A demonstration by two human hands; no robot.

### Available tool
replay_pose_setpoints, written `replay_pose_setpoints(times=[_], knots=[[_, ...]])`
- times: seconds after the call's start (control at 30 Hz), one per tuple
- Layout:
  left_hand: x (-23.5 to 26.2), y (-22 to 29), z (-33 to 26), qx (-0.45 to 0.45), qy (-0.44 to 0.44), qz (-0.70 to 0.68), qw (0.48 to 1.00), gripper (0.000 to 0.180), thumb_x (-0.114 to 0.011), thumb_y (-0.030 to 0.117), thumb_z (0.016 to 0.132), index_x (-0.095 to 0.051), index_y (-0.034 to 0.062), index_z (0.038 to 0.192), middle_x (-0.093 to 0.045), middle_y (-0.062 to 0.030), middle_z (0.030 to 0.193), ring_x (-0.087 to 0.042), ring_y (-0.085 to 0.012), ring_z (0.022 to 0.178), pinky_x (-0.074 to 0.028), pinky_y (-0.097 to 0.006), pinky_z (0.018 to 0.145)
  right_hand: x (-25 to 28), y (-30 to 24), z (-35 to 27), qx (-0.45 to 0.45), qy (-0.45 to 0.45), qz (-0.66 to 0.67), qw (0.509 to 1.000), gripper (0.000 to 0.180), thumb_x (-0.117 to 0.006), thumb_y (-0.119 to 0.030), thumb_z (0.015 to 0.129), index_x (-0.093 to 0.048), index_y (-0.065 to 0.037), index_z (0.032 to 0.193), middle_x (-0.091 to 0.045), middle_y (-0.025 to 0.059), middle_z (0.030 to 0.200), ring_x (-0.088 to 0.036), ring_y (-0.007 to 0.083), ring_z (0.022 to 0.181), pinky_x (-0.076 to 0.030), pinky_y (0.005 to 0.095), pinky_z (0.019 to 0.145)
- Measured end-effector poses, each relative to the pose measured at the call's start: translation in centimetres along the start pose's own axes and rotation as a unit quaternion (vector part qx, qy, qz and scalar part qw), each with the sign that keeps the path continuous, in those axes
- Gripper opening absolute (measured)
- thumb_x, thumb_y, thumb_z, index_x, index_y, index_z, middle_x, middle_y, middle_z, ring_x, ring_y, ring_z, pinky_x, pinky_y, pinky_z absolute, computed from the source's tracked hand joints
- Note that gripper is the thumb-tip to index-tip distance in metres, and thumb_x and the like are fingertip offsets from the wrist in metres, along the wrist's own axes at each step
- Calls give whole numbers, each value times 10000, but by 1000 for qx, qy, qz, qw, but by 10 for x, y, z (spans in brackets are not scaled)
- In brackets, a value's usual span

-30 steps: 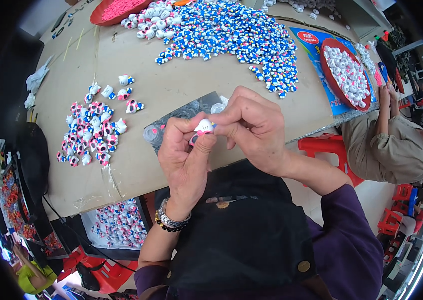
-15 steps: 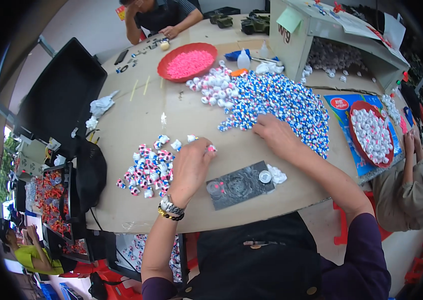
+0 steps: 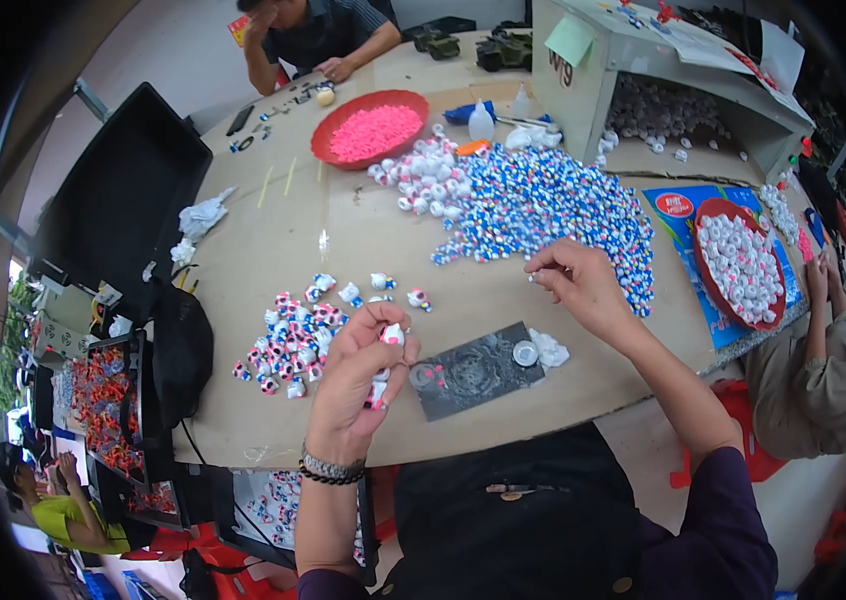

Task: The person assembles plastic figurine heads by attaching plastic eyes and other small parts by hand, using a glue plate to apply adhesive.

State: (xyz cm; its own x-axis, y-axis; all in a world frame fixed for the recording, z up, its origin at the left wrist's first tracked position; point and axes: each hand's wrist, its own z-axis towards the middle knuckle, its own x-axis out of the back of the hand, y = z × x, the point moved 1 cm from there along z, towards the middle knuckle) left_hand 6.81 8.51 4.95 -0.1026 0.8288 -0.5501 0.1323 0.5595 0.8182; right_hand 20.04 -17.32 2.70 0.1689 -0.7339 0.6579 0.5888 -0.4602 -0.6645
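Observation:
My left hand (image 3: pixel 358 375) is raised over the table's near edge, fingers curled around a small white and pink toy piece (image 3: pixel 391 335). To its left lies a small pile of finished pink-white-blue pieces (image 3: pixel 293 335). My right hand (image 3: pixel 573 285) reaches out to the edge of the large heap of blue and white pieces (image 3: pixel 553 205), fingertips pinched on a small piece from it. Between my hands, a dark grey plate (image 3: pixel 473 370) lies flat with a round white part and white scraps on it.
A red bowl of pink bits (image 3: pixel 370 125) and a glue bottle (image 3: pixel 481 122) stand at the back. A grey box (image 3: pixel 663 90) holds white parts. A red tray of white pieces (image 3: pixel 738 260) sits right. Other people sit at the far side and right.
My hands have parted. The right hand moved out to the blue and white heap, and the left hand drew back from the small pile and lifted with a piece in it.

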Motion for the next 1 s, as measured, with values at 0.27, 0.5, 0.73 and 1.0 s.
replay_pose_setpoints(times=[0.27, 0.5, 0.73, 1.0], knots=[[-32, -50, -48, 53, -75, -162, 982, 315, -481, 235, 1011, -507, -36, 1169, -626, -204, 1108, -579, -171, 690, -369, -175, 344, 1, -23, -41, -135, -59, 270, 952, 114, -612, 12, 864, -674, 26, 959, -642, 40, 802, -592, 66, 654, -489, 201, 596], [-35, -95, -49, 159, -54, -347, 923, 498, -352, 454, 1017, -507, 15, 1196, -623, -147, 1026, -464, -127, 601, -362, -197, 353, -8, -26, -55, -107, -54, 179, 977, 82, -661, -39, 829, -682, 5, 895, -664, 47, 786, -626, 106, 657, -494, 250, 596], [-31, -107, -54, 125, -73, -347, 927, 480, -380, 437, 1017, -513, 21, 1218, -609, -77, 876, -443, -104, 549, -329, -194, 345, -11, -24, -59, 76, -42, 24, 996, 114, -697, -5, 767, -673, -5, 878, -634, 79, 815, -625, 191, 698, -486, 298, 601], [-31, -95, -52, 139, -17, -279, 950, 389, -444, 270, 1023, -487, -23, 1276, -666, -119, 934, -457, -97, 542, -341, -191, 342, -16, -25, -54, 211, -70, -122, 967, 153, -689, 36, 689, -637, -6, 827, -579, 79, 802, -598, 250, 785, -495, 338, 631]])
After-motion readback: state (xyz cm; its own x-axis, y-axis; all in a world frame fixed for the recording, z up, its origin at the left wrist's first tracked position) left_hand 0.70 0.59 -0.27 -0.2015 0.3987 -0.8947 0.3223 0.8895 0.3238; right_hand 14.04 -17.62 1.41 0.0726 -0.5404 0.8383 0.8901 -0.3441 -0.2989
